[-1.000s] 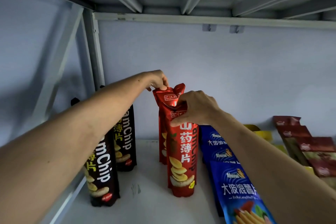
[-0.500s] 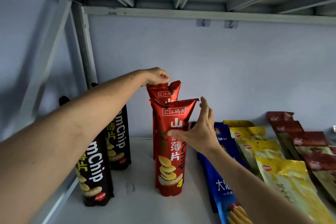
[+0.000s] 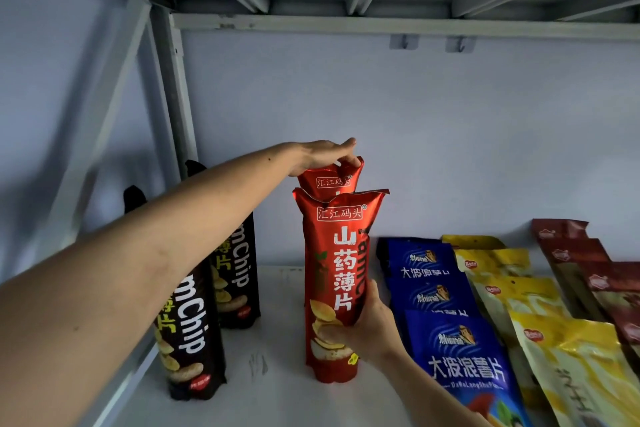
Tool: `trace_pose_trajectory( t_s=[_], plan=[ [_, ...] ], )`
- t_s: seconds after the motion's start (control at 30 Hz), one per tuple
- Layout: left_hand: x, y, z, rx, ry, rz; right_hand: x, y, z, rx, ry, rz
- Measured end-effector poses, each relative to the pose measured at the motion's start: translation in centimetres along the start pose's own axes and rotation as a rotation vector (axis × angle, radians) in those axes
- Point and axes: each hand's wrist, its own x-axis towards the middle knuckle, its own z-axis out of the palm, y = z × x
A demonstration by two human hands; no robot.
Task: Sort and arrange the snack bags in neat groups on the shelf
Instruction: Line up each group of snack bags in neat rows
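Reaching in from the lower left, the left hand [image 3: 322, 156] lay over the crimped top of the rear tall red foil snack bag [image 3: 330, 177], fingertips curled down and pinching its seal. The right hand [image 3: 363, 326] came up from below and wrapped the lower half of the front tall red foil snack bag [image 3: 337, 270], thumb across the printed chips, fingers behind. Both red bags stood upright, one behind the other, near the middle of the white metal shelf [image 3: 277, 392].

Half a second before, the right hand had been open with fingers spread beside the front bag's middle; it had since dropped lower and closed round the bag. The left hand kept its hold on the rear bag's top.

Most of the rear red bag was hidden behind the front one. Two tall black chip bags [image 3: 194, 333] stood at the left, partly covered by the left forearm. Flat blue bags [image 3: 460, 354], yellow bags [image 3: 571, 357] and dark red bags [image 3: 588, 263] lay overlapped at the right, cut off by the edge.
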Motion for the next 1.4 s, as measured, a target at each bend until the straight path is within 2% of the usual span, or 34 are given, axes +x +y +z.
trace_pose_trajectory(
  t_s=[0.17,0.47,0.87,1.03,1.17,1.3,1.4],
  plan=[
    [1.1,-1.1,-0.3,-0.058,0.087,0.036,0.7,0.0,0.6,0.006,0.048,-0.002],
    [2.0,-1.6,-0.5,-0.021,0.114,0.063,1.6,-0.7,1.5,-0.021,0.07,0.001],
    [0.8,-1.4,0.0,0.011,0.134,0.086,-1.0,-0.7,1.5,-0.101,-0.063,-0.089],
    [0.4,-1.3,0.1,-0.025,0.147,0.093,-1.2,-0.8,1.3,-0.099,-0.081,-0.076],
    [0.4,-1.6,0.1,0.048,0.168,0.088,-1.2,-0.5,1.1,-0.096,-0.097,-0.052],
    [0.2,-1.9,-0.4,0.056,0.215,0.099,-1.4,-0.4,0.2,-0.12,-0.116,-0.025],
    [-0.8,-1.9,-1.2,0.053,0.328,0.126,-1.7,-0.4,-0.2,-0.16,-0.121,-0.015]
  ],
)
